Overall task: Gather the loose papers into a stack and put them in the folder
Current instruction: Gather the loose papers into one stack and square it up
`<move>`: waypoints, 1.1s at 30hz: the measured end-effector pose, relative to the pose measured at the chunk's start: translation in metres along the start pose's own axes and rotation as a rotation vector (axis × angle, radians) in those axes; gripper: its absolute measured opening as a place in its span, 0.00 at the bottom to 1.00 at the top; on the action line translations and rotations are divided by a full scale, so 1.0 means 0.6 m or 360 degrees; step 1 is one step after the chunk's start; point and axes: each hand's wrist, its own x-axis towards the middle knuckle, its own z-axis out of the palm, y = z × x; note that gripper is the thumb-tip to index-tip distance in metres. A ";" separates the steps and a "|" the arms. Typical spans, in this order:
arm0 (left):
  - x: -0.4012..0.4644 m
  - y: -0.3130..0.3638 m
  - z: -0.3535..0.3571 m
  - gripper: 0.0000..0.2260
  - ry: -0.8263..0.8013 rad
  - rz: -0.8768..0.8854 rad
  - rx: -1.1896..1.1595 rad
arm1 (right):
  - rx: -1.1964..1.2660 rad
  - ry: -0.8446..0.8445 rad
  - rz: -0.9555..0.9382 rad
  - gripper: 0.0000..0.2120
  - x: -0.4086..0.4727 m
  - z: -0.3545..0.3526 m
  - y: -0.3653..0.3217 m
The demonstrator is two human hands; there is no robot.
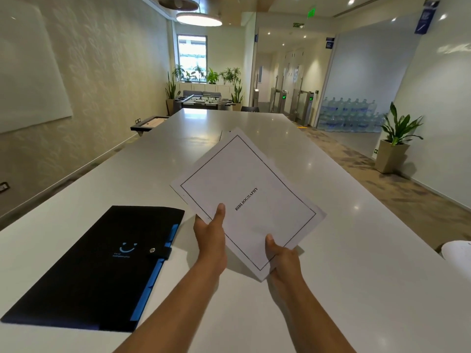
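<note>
The left hand (209, 229) is closed on the near left edge of the papers (248, 197), with the thumb laid flat on top and the other fingers hidden below. The right hand (281, 258) is closed on the near corner of the same papers, its thumb pressed on top too. The papers are held up in the air above the desk (331, 289), tilted so one corner points away. More than one sheet can be seen, because extra edges stick out at the far corner and along the sides. On the top sheet a thin black frame is drawn, and the word BIBLIOGRAPHY is printed in the middle.

Both bare arms are stretched forward from the bottom of the view.

To the left of the hands, the folder (99, 266) is laid flat on the desk. It is black with a blue edge, and it is shut by a strap with a round metal snap. A small blue smile mark is printed on its cover. The folder is near the left hand but is not touched by it.

The desk is long, white and shiny. Beyond it, a game table (204, 101) and green plants (397, 128) are seen.
</note>
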 end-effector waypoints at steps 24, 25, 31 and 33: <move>0.009 0.101 0.006 0.12 -0.0449 0.1021 0.0716 | -0.0586 -0.0342 -0.0825 0.17 0.004 0.047 -0.196; 0.007 0.101 0.007 0.12 -0.0448 0.1019 0.0692 | -0.0614 -0.0313 -0.0886 0.16 -0.002 0.048 -0.195; -0.002 0.043 -0.017 0.13 -0.0388 0.0866 0.0647 | -0.0685 -0.0155 -0.0946 0.14 -0.016 0.023 -0.117; -0.006 0.020 -0.025 0.14 -0.0334 0.0779 0.0611 | -0.0724 -0.0107 -0.0930 0.14 -0.017 0.016 -0.088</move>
